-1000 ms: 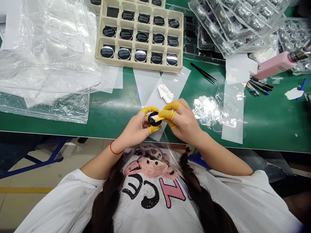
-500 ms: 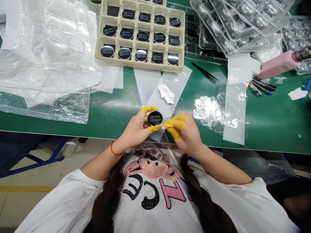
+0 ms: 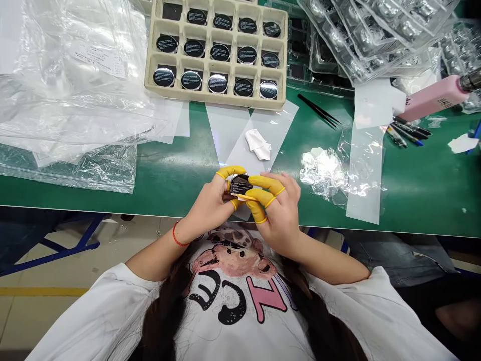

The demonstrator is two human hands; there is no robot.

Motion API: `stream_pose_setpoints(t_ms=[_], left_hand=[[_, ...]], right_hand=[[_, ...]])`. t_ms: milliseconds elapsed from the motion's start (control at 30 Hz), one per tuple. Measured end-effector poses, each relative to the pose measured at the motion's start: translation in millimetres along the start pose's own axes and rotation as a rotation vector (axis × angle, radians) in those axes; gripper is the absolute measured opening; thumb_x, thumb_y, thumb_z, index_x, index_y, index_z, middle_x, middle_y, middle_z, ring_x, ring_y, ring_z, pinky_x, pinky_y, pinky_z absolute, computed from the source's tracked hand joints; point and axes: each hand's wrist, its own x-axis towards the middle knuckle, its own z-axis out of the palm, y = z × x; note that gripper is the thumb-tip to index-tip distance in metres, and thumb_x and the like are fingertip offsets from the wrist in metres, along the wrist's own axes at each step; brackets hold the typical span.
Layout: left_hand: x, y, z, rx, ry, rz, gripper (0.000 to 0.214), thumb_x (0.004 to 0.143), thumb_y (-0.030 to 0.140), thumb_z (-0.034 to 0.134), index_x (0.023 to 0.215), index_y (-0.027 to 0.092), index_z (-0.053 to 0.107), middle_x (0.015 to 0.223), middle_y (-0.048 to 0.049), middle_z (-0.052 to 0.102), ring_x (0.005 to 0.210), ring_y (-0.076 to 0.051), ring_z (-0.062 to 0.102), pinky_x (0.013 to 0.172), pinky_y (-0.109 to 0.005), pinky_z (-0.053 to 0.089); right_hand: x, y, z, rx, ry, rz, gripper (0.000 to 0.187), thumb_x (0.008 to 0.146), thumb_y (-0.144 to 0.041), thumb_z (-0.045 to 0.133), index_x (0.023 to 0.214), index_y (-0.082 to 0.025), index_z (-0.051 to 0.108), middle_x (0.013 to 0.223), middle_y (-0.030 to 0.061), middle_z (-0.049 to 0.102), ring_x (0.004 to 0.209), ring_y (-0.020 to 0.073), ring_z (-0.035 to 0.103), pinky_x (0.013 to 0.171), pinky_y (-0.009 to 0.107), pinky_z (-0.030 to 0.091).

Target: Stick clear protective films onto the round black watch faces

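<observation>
Two hands closed on one black printed disc (image 3: 240, 184) over the green workbench (image 3: 173, 185): left hand (image 3: 208, 200) pinches its rim; right hand (image 3: 280, 210), looser a moment ago, has narrowed back, yellow finger cots (image 3: 261, 185) gripping its near edge by a pale tab (image 3: 246, 197)

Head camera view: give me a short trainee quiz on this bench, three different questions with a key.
1. What do the left hand and right hand hold between them? A: a black round disc. B: a white cloth. C: a pink bottle.
2. True or false: the black tweezers lie on the green bench, to the right of the tray.
3. Fill the gap: the red cord is on the ___ wrist.

Key: 1 A; 2 true; 3 left.
</observation>
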Motion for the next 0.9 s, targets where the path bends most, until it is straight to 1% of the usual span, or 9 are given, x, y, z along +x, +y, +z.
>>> stream_pose_setpoints(t_ms=[100, 233, 300, 400, 567, 667, 767, 833, 900], left_hand=[[0, 1, -0.4, 0.003, -0.007, -0.003, 0.054, 0.081, 0.017, 0.075, 0.131, 0.019, 0.053, 0.085, 0.0016, 0.073, 0.073, -0.011, 0.069, 0.067, -0.02, 0.052], [0, -3, -2.5, -0.011, -0.037, 0.035, 0.054, 0.084, 0.021, 0.076, 0.132, 0.021, 0.053, 0.101, -0.0013, 0.074, 0.09, -0.014, 0.073, 0.082, -0.023, 0.057], [0, -5, -3.8, 0.02, -0.054, 0.058, 0.051, 0.085, 0.022, 0.075, 0.132, 0.021, 0.053, 0.106, -0.0032, 0.074, 0.094, -0.016, 0.074, 0.084, -0.024, 0.057], [0, -6, -5.0, 0.089, -0.045, 0.068, 0.05, 0.086, 0.022, 0.073, 0.132, 0.02, 0.054, 0.106, -0.0043, 0.075, 0.095, -0.018, 0.073, 0.082, -0.026, 0.058], [2, -6, -5.1, 0.087, -0.038, 0.042, 0.051, 0.084, 0.024, 0.075, 0.131, 0.02, 0.055, 0.113, -0.0052, 0.075, 0.098, -0.02, 0.072, 0.081, -0.027, 0.056], [3, -9, -5.0, 0.047, -0.038, 0.035, 0.053, 0.083, 0.025, 0.077, 0.13, 0.019, 0.054, 0.113, -0.0059, 0.074, 0.098, -0.02, 0.072, 0.082, -0.027, 0.056], [4, -6, -3.9, 0.016, -0.04, 0.005, 0.05, 0.083, 0.027, 0.077, 0.127, 0.018, 0.055, 0.107, -0.0057, 0.074, 0.094, -0.019, 0.072, 0.081, -0.028, 0.057], [4, -2, -2.2, -0.018, -0.04, -0.027, 0.052, 0.082, 0.029, 0.079, 0.126, 0.018, 0.055, 0.1, -0.0044, 0.074, 0.088, -0.017, 0.072, 0.079, -0.028, 0.057], [3, 4, -0.3, -0.075, -0.027, -0.07, 0.054, 0.079, 0.029, 0.082, 0.125, 0.018, 0.055, 0.095, -0.0027, 0.074, 0.083, -0.015, 0.071, 0.078, -0.027, 0.057]], right_hand=[[1, 0, 3, -0.051, 0.059, -0.044, 0.012, 0.097, -0.021, 0.057, 0.105, -0.027, 0.063, 0.103, 0.004, 0.073, 0.114, 0.0239, 0.064, 0.111, 0.05, 0.039], [9, 9, 11, -0.068, 0.12, -0.097, 0.011, 0.096, -0.02, 0.056, 0.104, -0.026, 0.061, 0.097, 0.0034, 0.071, 0.105, 0.0217, 0.066, 0.11, 0.048, 0.04], [13, 15, 14, -0.08, 0.122, -0.131, 0.011, 0.096, -0.02, 0.053, 0.104, -0.024, 0.059, 0.094, 0.004, 0.069, 0.099, 0.0214, 0.065, 0.107, 0.047, 0.043], [18, 20, 17, -0.123, 0.108, -0.15, 0.008, 0.096, -0.019, 0.052, 0.102, -0.023, 0.056, 0.089, 0.0044, 0.066, 0.092, 0.0216, 0.062, 0.104, 0.047, 0.046], [24, 26, 20, -0.155, 0.109, -0.156, 0.01, 0.093, -0.014, 0.05, 0.097, -0.023, 0.052, 0.085, 0.005, 0.06, 0.09, 0.0221, 0.058, 0.1, 0.047, 0.048], [28, 30, 24, -0.131, 0.137, -0.146, 0.01, 0.093, -0.013, 0.05, 0.094, -0.024, 0.051, 0.082, 0.0052, 0.057, 0.084, 0.0223, 0.055, 0.097, 0.047, 0.048], [32, 34, 27, -0.081, 0.163, -0.132, 0.009, 0.095, -0.016, 0.048, 0.094, -0.024, 0.052, 0.08, 0.0048, 0.056, 0.081, 0.0221, 0.052, 0.091, 0.047, 0.048], [34, 40, 26, 0.004, 0.12, -0.112, 0.008, 0.099, -0.019, 0.047, 0.101, -0.024, 0.054, 0.084, 0.0048, 0.059, 0.085, 0.0218, 0.055, 0.089, 0.044, 0.049], [34, 54, 19, 0.117, 0.075, -0.019, 0.011, 0.102, -0.026, 0.049, 0.111, -0.024, 0.055, 0.096, 0.0062, 0.065, 0.093, 0.021, 0.061, 0.088, 0.041, 0.053]])
